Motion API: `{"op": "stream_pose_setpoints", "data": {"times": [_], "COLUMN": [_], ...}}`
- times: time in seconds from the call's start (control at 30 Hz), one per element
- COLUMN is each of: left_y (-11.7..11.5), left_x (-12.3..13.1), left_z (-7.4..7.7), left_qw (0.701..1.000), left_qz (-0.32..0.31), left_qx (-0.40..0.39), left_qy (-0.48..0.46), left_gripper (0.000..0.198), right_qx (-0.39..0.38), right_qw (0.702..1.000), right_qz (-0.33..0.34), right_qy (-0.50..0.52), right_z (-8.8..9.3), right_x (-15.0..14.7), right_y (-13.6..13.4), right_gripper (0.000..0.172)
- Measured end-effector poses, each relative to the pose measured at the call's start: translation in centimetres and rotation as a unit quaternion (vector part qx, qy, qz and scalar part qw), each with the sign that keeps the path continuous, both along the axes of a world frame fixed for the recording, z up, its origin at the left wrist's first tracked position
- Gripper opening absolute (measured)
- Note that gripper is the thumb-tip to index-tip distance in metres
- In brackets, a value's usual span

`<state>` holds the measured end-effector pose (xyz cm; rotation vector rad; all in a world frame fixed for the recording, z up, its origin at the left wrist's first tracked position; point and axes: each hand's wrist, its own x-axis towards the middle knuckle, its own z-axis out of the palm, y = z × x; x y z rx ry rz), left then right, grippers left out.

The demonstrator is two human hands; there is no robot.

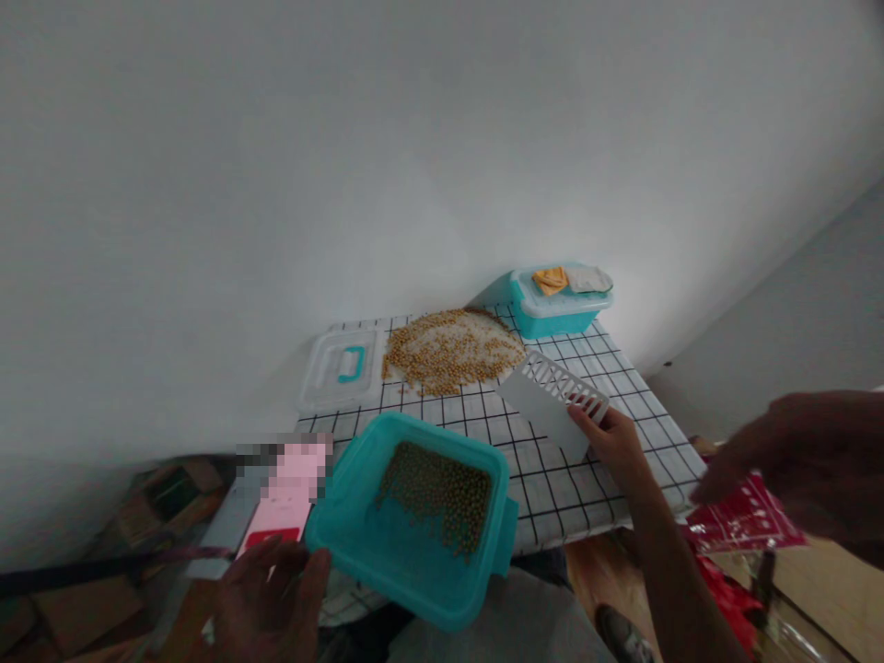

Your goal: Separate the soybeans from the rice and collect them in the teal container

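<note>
My right hand (613, 444) grips the near edge of a white slotted plastic panel (545, 410), tilted over the checked tablecloth. Close to the panel's far corner lies a spread of yellow-tan beans (446, 354). In front of me is a turquoise plastic bin (414, 562) with small round beans (442, 488) gathered toward its far right side. Blurred at the lower left, my left hand (269, 589) has thumb and fingers apart. Its thumb is by the bin's near left corner; whether it touches the rim I cannot tell.
A clear lid (342, 368) with a turquoise handle lies at the table's left. A lidded turquoise box (556, 313) carries folded cloths (570, 279). Another person's blurred hand (787, 451) enters from the right, above red packaging (746, 517). A pink item (294, 479) lies beside the bin.
</note>
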<state>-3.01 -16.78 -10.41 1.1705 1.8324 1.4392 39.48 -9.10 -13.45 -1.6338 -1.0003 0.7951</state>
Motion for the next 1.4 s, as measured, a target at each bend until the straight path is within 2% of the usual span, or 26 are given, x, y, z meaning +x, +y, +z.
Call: {"op": "stream_pose_setpoints", "data": {"times": [0.13, 0.23, 0.37, 0.53, 0.63, 0.73, 0.8, 0.87, 0.93, 1.07, 1.13, 1.23, 1.3, 1.4], "left_y": [1.5, 2.5, 3.1, 3.0, 2.7, 2.3, 2.0, 1.9, 2.1, 2.9, 2.8, 0.8, -1.4, -5.2], "left_x": [-0.5, -1.3, -2.6, -2.9, -2.1, -0.6, 0.2, 0.8, 0.9, 0.0, -0.6, -1.2, -1.2, -0.5], "left_z": [0.7, 1.0, 0.6, 0.4, 0.2, -0.1, -0.3, -0.4, -0.4, -0.1, 0.1, 0.4, 0.4, 0.3], "left_qw": [0.991, 0.981, 0.98, 0.986, 0.99, 0.987, 0.984, 0.983, 0.981, 0.978, 0.978, 0.977, 0.977, 0.966], "left_qz": [-0.041, -0.072, -0.093, -0.115, -0.129, -0.157, -0.169, -0.176, -0.181, -0.2, -0.206, -0.205, -0.199, -0.217], "left_qx": [-0.115, -0.171, -0.173, -0.117, -0.06, -0.021, -0.025, -0.042, -0.056, -0.053, -0.039, -0.025, -0.02, 0.031], "left_qy": [-0.057, -0.058, -0.033, -0.013, -0.019, -0.036, -0.043, -0.039, -0.029, -0.002, 0.02, 0.048, 0.067, 0.138], "left_gripper": [0.058, 0.059, 0.056, 0.051, 0.07, 0.106, 0.125, 0.131, 0.121, 0.062, 0.045, 0.041, 0.042, 0.039], "right_qx": [-0.008, -0.008, -0.002, -0.002, 0.0, 0.005, 0.005, 0.004, 0.004, 0.01, 0.014, 0.022, 0.027, 0.031], "right_qw": [1.0, 1.0, 0.999, 0.999, 0.998, 0.998, 0.998, 0.999, 0.999, 0.999, 1.0, 1.0, 1.0, 0.997], "right_qz": [-0.001, -0.011, -0.028, -0.036, -0.038, -0.042, -0.041, -0.036, -0.03, -0.023, -0.021, -0.009, 0.014, 0.073], "right_qy": [0.009, 0.008, 0.022, 0.033, 0.041, 0.04, 0.038, 0.037, 0.034, 0.02, 0.014, 0.009, 0.007, -0.005], "right_z": [-0.1, -0.1, -0.1, 0.1, 0.2, 0.3, 0.3, 0.3, 0.2, -0.2, -0.4, -0.3, 0.0, 1.0], "right_x": [0.0, 0.1, 0.1, -0.1, -0.3, -0.5, -0.5, -0.5, -0.4, -0.1, 0.0, 0.2, 0.2, -0.2], "right_y": [-0.1, -0.3, -0.5, -0.5, -0.5, -0.5, -0.5, -0.5, -0.5, -0.6, -0.6, -0.4, -0.3, -0.4], "right_gripper": [0.049, 0.05, 0.053, 0.052, 0.054, 0.052, 0.051, 0.051, 0.05, 0.048, 0.049, 0.049, 0.049, 0.047]}}
